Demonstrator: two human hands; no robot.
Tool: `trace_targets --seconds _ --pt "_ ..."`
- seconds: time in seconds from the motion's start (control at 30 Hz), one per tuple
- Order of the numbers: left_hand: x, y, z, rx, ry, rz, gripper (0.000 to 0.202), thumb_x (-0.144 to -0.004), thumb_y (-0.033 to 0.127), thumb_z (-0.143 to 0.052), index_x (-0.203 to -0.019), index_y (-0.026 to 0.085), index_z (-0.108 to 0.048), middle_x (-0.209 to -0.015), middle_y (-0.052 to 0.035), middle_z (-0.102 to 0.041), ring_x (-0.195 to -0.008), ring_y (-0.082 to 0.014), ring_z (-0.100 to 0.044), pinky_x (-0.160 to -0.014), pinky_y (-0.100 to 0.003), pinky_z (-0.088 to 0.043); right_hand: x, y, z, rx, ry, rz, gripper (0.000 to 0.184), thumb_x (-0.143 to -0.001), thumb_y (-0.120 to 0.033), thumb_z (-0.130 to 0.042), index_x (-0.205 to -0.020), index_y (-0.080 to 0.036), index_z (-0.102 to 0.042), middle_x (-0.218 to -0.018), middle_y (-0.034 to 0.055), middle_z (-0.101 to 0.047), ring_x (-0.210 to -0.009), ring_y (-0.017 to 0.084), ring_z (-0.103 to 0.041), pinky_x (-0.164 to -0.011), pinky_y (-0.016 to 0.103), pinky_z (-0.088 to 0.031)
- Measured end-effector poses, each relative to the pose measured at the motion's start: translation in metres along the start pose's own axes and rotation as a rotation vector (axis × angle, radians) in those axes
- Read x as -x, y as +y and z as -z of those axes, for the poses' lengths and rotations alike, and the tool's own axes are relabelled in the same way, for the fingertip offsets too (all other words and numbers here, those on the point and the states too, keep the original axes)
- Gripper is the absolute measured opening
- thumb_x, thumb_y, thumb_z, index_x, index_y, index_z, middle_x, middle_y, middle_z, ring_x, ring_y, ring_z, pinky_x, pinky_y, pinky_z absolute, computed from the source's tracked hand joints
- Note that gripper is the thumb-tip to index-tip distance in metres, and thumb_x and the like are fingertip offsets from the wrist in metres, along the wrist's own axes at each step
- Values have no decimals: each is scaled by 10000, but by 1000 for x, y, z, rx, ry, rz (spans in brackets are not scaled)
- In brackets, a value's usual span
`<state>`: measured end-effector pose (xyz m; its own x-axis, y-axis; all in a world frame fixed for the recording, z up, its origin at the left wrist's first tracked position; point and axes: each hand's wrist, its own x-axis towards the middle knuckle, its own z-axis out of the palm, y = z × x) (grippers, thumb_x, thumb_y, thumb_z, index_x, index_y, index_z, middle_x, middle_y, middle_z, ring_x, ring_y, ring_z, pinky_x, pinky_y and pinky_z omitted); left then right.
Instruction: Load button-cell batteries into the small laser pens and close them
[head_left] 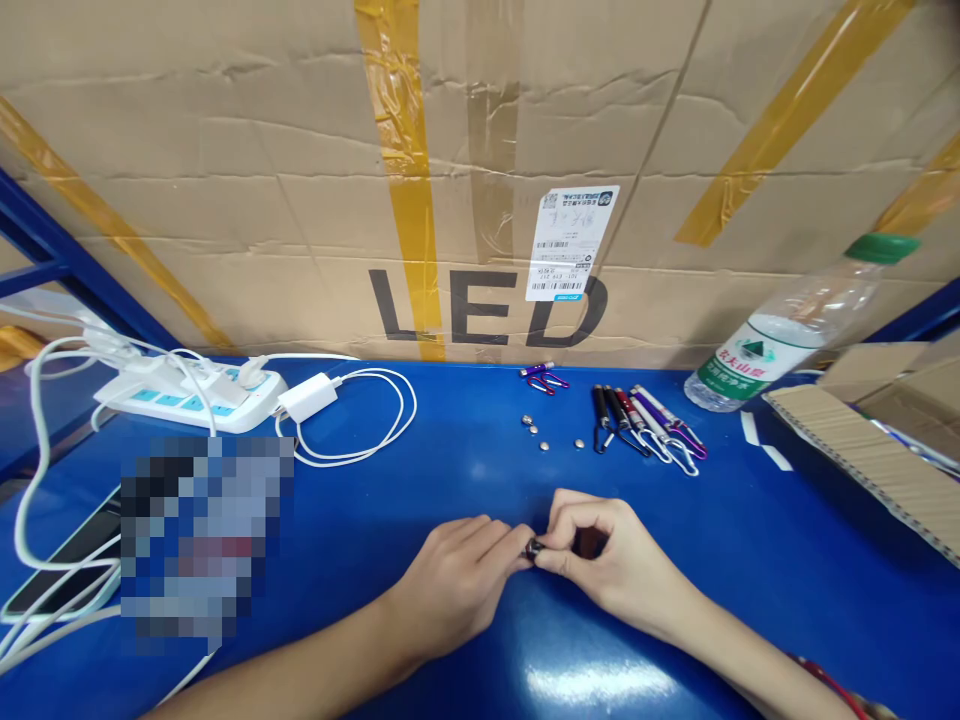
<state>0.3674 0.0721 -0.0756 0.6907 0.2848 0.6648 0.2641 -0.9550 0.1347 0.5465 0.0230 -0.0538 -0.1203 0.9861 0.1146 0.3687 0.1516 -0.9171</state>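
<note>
Along the back edge of the worktop [360, 520] stood a carton [262, 250], and well short of it the left hand [463, 570] and right hand [616, 575] pinched a dark piece [533, 548], probably to steady something so small, with discs [579, 444] and penlights [628, 410] beyond, seemingly within reach.

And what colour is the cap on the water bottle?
The cap is green, as the head view shows.

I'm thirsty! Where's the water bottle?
In the head view, the bottle is at the right, on the table, between the slim tubes and the cardboard flap, beyond the right hand.
</note>
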Motion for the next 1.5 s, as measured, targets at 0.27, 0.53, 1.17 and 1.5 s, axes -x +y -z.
trace_targets --seconds 0.27,0.53,1.17,1.5 --pt "-2 0 2 10 -22 79 255 -924 235 -391 -1148 171 -493 -798 32 -616 -678 -60 -572 -659 -197 -464 -3 3 1 -90 -36 -84 353 -759 -350 -618 -544 -124 -452 -602 8 -449 -525 84 -399 -486 197 -311" --pt "0 0 1 142 -56 172 180 -894 214 -447 -1063 203 -508 -779 47 -600 -652 -72 -540 -625 -195 -409 -2 6 -1 45 1 -29 358 -822 -402 -574 -600 -126 -514 -627 30 -490 -502 84 -408 -442 196 -301" --pt "-8 -1 9 312 -204 281 204 -929 191 -339 -974 171 -537 -796 30 -583 -668 -38 -521 -616 -132 -384 -3 7 5 68 102 397 176 -855 -255 -613 -728 -165 -695 -825 56 -585 -586 86 -547 -511 190 -455" --pt "-5 -1 6 459 -291 368 191 -913 208 -397 -1059 184 -520 -940 19 -600 -862 -50 -568 -780 -147 -426 1 11 18 452 33 571 146 -901 -152 -537 -803 -160 -645 -914 47 -572 -578 47 -524 -552 177 -415"
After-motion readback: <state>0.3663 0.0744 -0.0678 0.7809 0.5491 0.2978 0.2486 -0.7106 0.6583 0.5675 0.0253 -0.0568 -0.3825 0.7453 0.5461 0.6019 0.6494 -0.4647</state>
